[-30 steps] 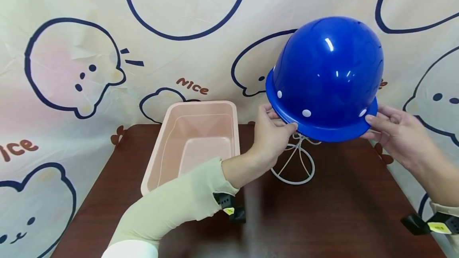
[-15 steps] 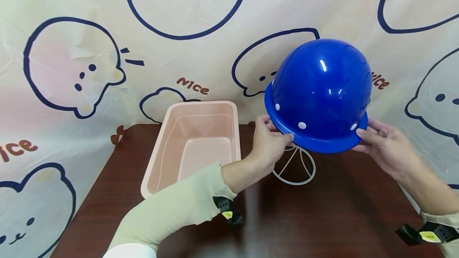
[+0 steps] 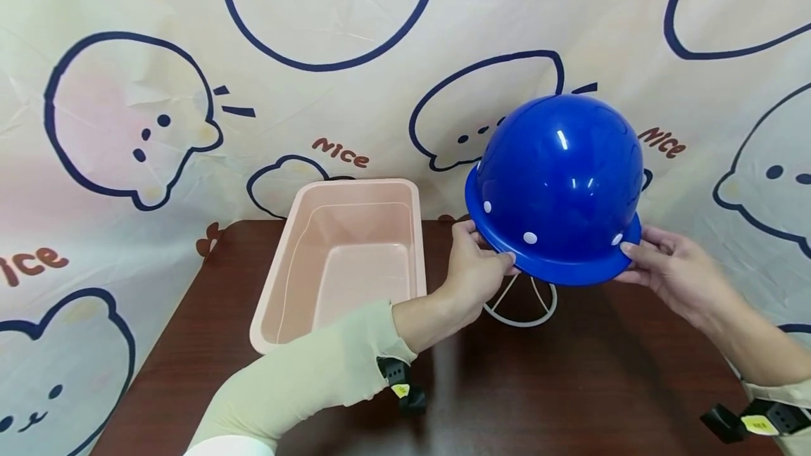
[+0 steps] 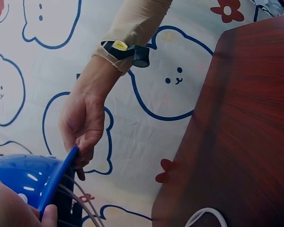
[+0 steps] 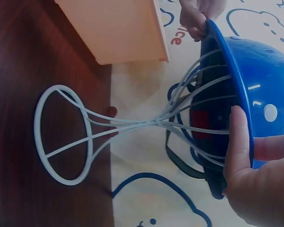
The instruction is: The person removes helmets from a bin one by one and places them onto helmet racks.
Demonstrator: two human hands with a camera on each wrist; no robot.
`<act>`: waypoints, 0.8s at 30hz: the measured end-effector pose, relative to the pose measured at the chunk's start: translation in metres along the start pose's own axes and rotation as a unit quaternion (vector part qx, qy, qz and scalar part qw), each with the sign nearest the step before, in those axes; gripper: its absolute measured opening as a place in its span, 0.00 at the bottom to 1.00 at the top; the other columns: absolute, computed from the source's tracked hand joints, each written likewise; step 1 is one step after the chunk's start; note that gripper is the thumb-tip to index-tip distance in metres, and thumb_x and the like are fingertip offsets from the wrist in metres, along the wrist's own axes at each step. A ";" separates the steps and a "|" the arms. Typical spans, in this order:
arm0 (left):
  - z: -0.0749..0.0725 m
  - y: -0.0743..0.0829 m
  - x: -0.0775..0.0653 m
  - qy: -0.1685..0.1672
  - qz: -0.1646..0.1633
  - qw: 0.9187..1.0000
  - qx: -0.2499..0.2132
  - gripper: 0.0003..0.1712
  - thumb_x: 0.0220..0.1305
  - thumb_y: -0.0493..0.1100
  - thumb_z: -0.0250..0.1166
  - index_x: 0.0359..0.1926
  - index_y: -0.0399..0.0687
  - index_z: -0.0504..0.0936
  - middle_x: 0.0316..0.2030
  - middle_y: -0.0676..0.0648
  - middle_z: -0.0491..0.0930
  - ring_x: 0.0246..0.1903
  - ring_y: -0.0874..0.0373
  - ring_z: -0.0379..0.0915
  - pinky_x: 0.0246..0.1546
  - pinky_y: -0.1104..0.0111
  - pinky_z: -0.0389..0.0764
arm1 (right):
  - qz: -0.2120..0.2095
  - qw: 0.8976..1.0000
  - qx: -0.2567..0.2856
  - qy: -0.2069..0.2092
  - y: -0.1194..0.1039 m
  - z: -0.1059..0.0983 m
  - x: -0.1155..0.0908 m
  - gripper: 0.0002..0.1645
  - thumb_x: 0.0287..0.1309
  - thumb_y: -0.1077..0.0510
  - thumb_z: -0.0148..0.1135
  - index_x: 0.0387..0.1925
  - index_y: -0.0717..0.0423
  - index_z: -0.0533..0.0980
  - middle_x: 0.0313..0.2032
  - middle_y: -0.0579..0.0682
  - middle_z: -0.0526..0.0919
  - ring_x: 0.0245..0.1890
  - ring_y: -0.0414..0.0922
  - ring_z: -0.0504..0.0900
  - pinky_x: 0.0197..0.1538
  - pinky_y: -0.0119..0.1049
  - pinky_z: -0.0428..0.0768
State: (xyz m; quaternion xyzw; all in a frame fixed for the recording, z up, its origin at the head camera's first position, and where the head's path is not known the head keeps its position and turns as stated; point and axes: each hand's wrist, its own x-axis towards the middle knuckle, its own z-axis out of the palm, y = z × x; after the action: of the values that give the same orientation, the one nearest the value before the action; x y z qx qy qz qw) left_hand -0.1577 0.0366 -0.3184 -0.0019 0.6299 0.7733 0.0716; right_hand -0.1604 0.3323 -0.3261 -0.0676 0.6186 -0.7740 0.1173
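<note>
A blue hard hat with white round rivets is over a white wire stand. My left hand pinches its brim on the left, thumb on top. On the opposite side, my right hand holds the brim between thumb and fingers. From the right wrist view, the stand's thin wires spread up into the hat's hollow, and a dark strap hangs below the brim. The round base of the stand rests on the table. Whether the hat's inside touches the wires cannot be made out.
A pink plastic basin stands on the brown wooden table, left of the stand and partly behind my left forearm. A cartoon-printed cloth hangs behind the table.
Both hands have lowered the hard hat, moving it slightly to the left. It now hides more of the stand, with just part of the base showing in the head view.
</note>
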 end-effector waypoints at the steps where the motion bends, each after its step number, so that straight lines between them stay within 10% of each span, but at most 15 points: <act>1: 0.000 -0.001 0.000 0.001 0.002 1.000 0.001 0.37 0.64 0.22 0.62 0.68 0.41 0.56 0.47 0.43 0.76 0.31 0.58 0.82 0.41 0.65 0.88 | -0.002 1.000 0.005 -0.004 0.001 0.000 0.000 0.23 0.76 0.68 0.48 0.59 0.42 0.77 0.52 0.48 0.86 0.43 0.53 0.89 0.45 0.40 0.87; 13: -0.002 -0.008 0.002 0.005 0.028 0.999 -0.013 0.38 0.61 0.22 0.63 0.68 0.41 0.57 0.47 0.42 0.74 0.29 0.59 0.81 0.38 0.65 0.88 | 0.006 1.000 0.012 -0.004 0.005 -0.002 0.005 0.21 0.76 0.67 0.48 0.62 0.44 0.71 0.53 0.47 0.86 0.45 0.53 0.89 0.47 0.40 0.87; 24: -0.025 0.004 0.004 -0.006 -0.003 0.999 0.040 0.37 0.64 0.32 0.67 0.70 0.34 0.61 0.51 0.38 0.74 0.36 0.49 0.85 0.45 0.61 0.87 | 0.037 0.994 -0.102 0.029 -0.001 -0.010 0.001 0.24 0.78 0.60 0.49 0.70 0.49 0.59 0.49 0.36 0.85 0.43 0.45 0.89 0.44 0.39 0.88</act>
State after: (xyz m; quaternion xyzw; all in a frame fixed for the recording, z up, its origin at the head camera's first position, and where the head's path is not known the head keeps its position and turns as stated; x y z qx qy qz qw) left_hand -0.1645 0.0116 -0.3203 0.0040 0.6601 0.7472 0.0772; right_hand -0.1645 0.3418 -0.3275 -0.0341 0.6993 -0.7037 0.1209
